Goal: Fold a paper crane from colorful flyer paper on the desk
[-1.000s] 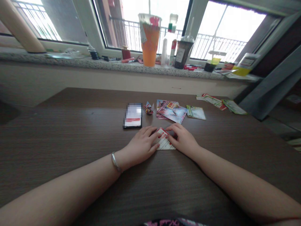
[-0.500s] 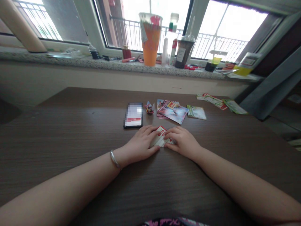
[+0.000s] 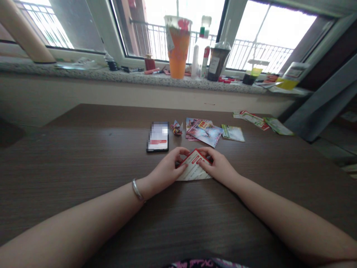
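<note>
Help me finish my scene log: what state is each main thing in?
Red-edged paper: held at two sides, one corner pointing away
Left fingers: bent, gripping the paper
Right fingers: bent, gripping the paper
Phone: flat, screen lit
Patterned sheets: overlapping
Small colourful piece: folded
Green-edged paper: flat
Far-right papers: overlapping
Orange drink cup: upright, mostly full
Dark cup: upright, lidded

Lettering (image 3: 196,159) on the paper (image 3: 190,173) is too small to read, the phone screen (image 3: 158,135) pixelated.
</note>
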A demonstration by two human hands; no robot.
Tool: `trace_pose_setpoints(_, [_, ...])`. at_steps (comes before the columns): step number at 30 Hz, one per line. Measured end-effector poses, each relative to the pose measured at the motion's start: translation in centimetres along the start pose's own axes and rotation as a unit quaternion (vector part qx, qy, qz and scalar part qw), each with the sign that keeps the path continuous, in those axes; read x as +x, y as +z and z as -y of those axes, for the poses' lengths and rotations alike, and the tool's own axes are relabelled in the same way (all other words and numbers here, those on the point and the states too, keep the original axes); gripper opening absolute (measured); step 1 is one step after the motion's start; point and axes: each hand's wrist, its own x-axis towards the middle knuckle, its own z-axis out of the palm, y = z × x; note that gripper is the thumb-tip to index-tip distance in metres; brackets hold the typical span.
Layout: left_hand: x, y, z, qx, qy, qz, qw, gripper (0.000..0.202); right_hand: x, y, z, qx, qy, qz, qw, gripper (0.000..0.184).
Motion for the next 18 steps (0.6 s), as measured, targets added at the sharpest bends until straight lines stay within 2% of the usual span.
trace_pose_setpoints(4, [-0.2,0.1,-0.2,-0.065,-0.033,-0.021,0.997,0.028,0.0,-0.1,0.5,0.048,0.036,-0.025,0.998,0.027])
trace_pose_setpoints(10, [-0.5,-0.1,-0.6,-0.087,-0.034,0.007,0.996,0.018,-0.1,-0.1,0.5,0.1,0.053,-0.057,0.992,0.018])
trace_pose_setpoints(18, [-0.5,0.5,-1.3,-0.094,-0.05,-0.025,0.994,0.023,-0.7,-0.4,2.0,0.058,-0.018,-0.045,0.997,0.009])
